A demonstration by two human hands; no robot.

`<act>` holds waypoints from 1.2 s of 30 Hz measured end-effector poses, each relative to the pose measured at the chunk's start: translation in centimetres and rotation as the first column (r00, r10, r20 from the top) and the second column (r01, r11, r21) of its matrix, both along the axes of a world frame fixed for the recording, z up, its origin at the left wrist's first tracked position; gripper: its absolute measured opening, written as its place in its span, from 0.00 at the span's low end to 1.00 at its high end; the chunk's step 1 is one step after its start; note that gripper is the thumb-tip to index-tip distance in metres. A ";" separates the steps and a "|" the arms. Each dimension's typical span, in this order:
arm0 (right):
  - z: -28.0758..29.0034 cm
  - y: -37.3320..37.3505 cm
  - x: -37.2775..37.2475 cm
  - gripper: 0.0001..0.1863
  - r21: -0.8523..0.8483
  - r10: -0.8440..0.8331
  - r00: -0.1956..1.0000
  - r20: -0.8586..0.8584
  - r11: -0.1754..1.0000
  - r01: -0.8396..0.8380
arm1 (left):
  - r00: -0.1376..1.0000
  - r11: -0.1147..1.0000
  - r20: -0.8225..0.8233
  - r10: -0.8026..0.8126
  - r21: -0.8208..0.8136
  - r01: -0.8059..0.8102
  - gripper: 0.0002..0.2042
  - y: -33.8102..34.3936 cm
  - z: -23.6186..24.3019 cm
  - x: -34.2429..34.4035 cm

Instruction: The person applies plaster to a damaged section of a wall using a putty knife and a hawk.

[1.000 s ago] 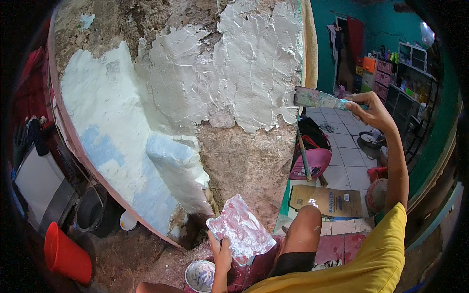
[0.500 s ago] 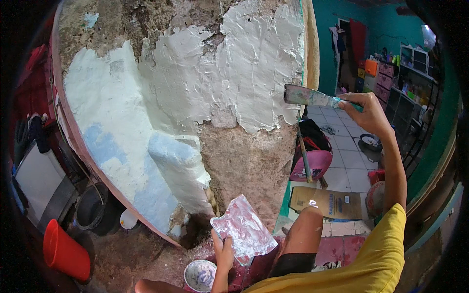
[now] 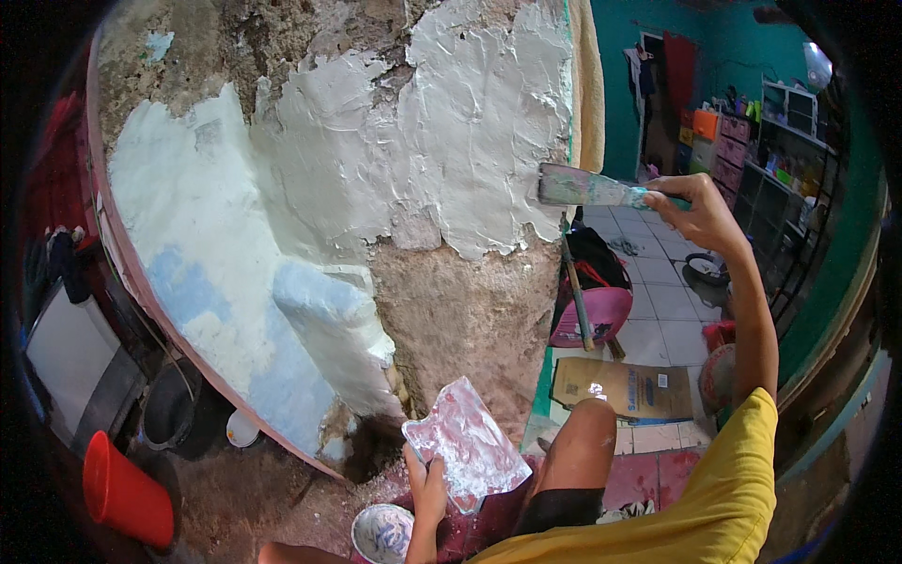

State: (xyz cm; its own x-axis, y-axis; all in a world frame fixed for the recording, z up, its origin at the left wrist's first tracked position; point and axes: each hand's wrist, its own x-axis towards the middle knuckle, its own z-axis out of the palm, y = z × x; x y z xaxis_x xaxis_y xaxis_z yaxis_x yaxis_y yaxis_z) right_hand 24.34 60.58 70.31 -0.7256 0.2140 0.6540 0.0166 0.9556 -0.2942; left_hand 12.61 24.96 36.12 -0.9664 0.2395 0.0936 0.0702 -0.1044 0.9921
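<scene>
My right hand (image 3: 693, 211) is closed round the handle of a putty knife (image 3: 583, 186). The broad, smeared blade lies at the right edge of the wall (image 3: 460, 315), over wet white plaster (image 3: 484, 122); whether it touches cannot be told. Low in front of me, my left hand (image 3: 427, 484) grips a flat plate (image 3: 467, 446) smeared with white and pinkish paste, tilted beside the bare lower wall. Just below that hand stands a small white tub (image 3: 382, 533) with paste inside.
On the left are a red bucket (image 3: 127, 491), a black bucket (image 3: 169, 404) and a white lid-like round thing (image 3: 241, 429). Right of the wall lie flattened cardboard (image 3: 620, 387), a pink chair-like thing (image 3: 594, 315) and a stick (image 3: 577, 291). Shelves (image 3: 794, 141) stand farther back.
The view has shifted slightly, so the wall sits a little farther left. The putty knife stays near the wall's right edge, and both hands keep their holds.
</scene>
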 end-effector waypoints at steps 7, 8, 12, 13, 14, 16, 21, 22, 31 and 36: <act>1.1 0.0 2.2 0.14 0.018 0.030 0.998 -0.052 0.999 -0.029 | 1.000 0.998 0.019 -0.008 0.062 0.007 0.29 -0.3 1.2 0.0; 1.2 -0.5 1.9 0.14 0.022 0.062 0.996 -0.057 0.998 -0.061 | 1.000 0.998 0.002 -0.014 0.058 0.014 0.29 -0.3 1.5 0.1; 1.6 -0.2 -0.6 0.13 0.160 0.088 0.994 -0.071 0.984 -0.076 | 0.999 0.999 -0.054 -0.006 0.031 0.008 0.27 0.0 2.2 0.3; 1.9 0.6 -0.5 0.13 0.133 0.051 0.996 -0.069 0.990 -0.041 | 0.998 1.000 -0.063 0.005 0.024 -0.003 0.27 0.0 2.2 0.3; 2.1 1.2 -0.4 0.13 0.107 0.019 0.998 -0.067 0.994 -0.012 | 0.999 1.000 -0.049 -0.004 0.016 0.005 0.28 -0.1 2.3 0.4; 2.5 1.2 1.2 0.14 0.013 -0.106 0.993 -0.043 0.994 0.107 | 1.000 1.000 -0.020 -0.023 0.001 0.023 0.31 -0.4 2.5 0.5; 1.9 0.5 1.8 0.15 0.069 0.068 0.994 -0.090 0.996 -0.062 | 1.000 0.997 0.007 0.007 0.076 -0.007 0.31 -1.3 1.4 -0.3; 1.8 0.1 0.9 0.15 0.150 0.093 0.993 -0.069 0.985 -0.082 | 0.999 0.994 0.003 0.041 0.104 -0.041 0.30 -1.2 1.1 -0.4; 0.3 0.4 0.9 0.12 0.025 -0.128 0.985 -0.115 0.991 0.132 | 0.989 0.984 0.062 0.135 0.106 -0.141 0.31 -2.2 1.1 0.0; -3.2 -0.8 -0.5 0.12 0.018 0.129 0.964 -0.231 0.992 -0.128 | 0.974 0.977 0.138 0.178 0.097 -0.192 0.30 -2.4 1.5 -0.2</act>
